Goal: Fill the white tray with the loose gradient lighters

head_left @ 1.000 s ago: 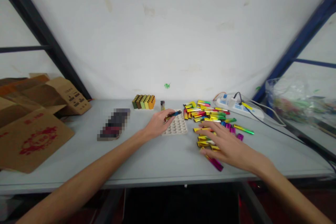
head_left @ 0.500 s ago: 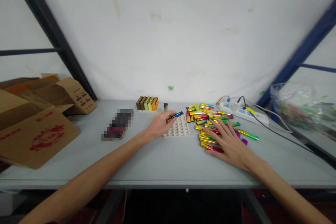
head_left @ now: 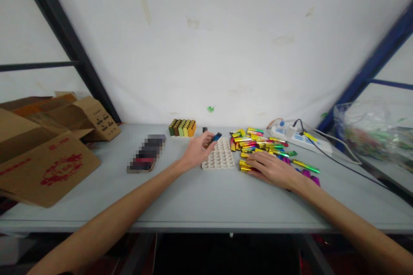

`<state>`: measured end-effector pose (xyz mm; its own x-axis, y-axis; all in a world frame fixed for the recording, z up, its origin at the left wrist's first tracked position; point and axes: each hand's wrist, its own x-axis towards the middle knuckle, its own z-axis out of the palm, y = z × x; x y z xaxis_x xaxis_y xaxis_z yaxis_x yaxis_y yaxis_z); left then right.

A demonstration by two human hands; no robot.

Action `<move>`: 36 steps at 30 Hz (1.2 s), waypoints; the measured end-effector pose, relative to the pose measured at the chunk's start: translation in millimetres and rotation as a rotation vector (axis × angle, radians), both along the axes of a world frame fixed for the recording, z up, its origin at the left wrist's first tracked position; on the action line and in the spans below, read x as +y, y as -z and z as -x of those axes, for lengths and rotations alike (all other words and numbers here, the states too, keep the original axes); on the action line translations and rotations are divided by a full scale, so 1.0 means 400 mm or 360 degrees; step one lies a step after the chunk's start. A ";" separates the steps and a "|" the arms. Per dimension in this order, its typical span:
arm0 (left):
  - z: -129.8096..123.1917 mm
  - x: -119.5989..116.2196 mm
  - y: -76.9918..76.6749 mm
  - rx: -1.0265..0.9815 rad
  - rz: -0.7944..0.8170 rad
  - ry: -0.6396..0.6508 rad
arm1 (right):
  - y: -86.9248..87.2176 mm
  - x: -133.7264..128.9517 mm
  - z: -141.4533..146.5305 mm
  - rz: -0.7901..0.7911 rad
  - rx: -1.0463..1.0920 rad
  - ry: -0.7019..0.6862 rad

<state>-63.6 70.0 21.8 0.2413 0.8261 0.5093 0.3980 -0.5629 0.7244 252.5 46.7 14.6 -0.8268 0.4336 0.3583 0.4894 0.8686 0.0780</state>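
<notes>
A blue shiny lighter (head_left: pixel 217 137) is pinched in my left hand (head_left: pixel 197 150), over the left edge of a white tray with rows of round holes (head_left: pixel 219 161). Just behind that hand stands a dark-topped lighter (head_left: pixel 204 129). My right hand (head_left: pixel 269 167) rests on the front of a pile of shiny gold, red and green lighters (head_left: pixel 247 142), its fingers bent together around gold ones at the pile's left front. How many it grips is hidden. A block of upright green, brown, yellow and orange lighters (head_left: pixel 182 128) stands near the wall.
An open cardboard box (head_left: pixel 67 163) occupies the left side. A pixelated phone-like object (head_left: pixel 146 153) lies beside it. Behind the pile is a white power strip (head_left: pixel 300 137) with cables. A clear plastic bag (head_left: pixel 364 133) sits at the far right.
My right hand has gone from spread flat on the pile to bent fingers, slightly further left. Purple lighters now show beside its wrist. My left hand has turned the blue lighter a little.
</notes>
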 end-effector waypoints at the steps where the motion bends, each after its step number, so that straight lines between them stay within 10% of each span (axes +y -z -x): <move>1: 0.000 0.003 0.001 -0.0079 0.0057 0.0020 | -0.007 0.006 0.005 0.0034 -0.0006 0.0014; 13: 0.010 0.031 -0.001 -0.0716 0.0453 0.0249 | -0.093 0.108 0.070 0.0785 -0.0017 0.0016; 36: 0.032 0.024 -0.035 -0.0845 0.1032 0.0324 | -0.052 0.083 0.069 0.0503 0.0418 0.0098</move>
<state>-76.3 79.7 35.9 0.2796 0.9593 0.0391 -0.1482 0.0029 0.9889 224.7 79.9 35.4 -0.6941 0.6020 0.3948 0.5088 0.7982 -0.3225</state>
